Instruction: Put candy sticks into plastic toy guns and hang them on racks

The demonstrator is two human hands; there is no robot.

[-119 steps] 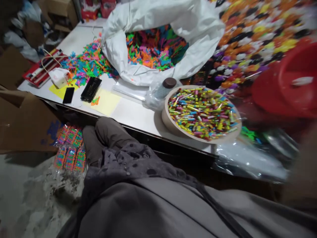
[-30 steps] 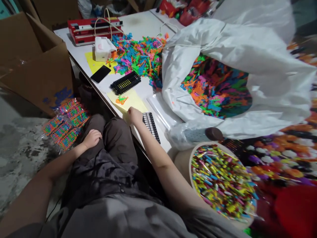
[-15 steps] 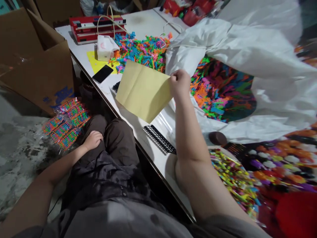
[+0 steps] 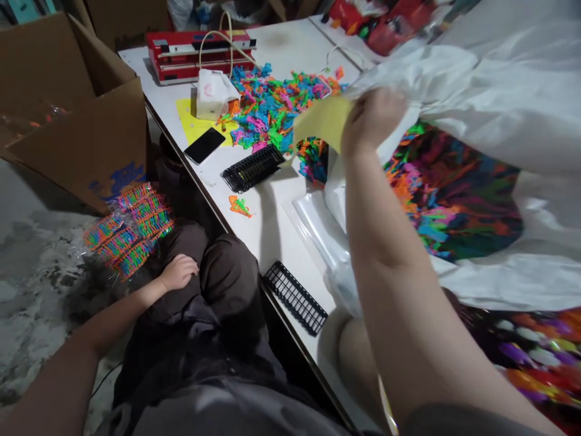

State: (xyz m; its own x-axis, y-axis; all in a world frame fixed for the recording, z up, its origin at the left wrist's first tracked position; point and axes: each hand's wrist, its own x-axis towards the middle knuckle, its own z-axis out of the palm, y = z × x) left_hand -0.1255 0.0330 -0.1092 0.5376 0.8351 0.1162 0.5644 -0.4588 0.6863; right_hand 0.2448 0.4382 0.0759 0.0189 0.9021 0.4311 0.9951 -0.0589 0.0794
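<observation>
In my right hand (image 4: 374, 121), raised over the table beside the big white sack, I grip a yellow sheet of paper (image 4: 322, 121) by its edge; hand and sheet are a little blurred. My left hand (image 4: 180, 272) lies flat on my thigh with nothing in it. Under the sheet are small bright plastic figures (image 4: 272, 106) in a loose pile. A stack of black plastic racks (image 4: 253, 168) lies to the left of the sheet, with a few figures (image 4: 239, 206) nearer me. One more black rack (image 4: 296, 297) sits at the table's front edge.
The white sack (image 4: 481, 278) gapes open at right, full of figures. Clear plastic bags (image 4: 318, 227) lie before it. A red heat sealer (image 4: 200, 54), a white box (image 4: 215, 94) and a phone (image 4: 205, 145) stand farther back. Packed bags (image 4: 131, 230) and a carton (image 4: 86, 139) are at left.
My right hand has swung the yellow sheet away to the right, uncovering the stacked racks and a few loose figures. My left hand stays on my thigh. The view has shifted slightly.
</observation>
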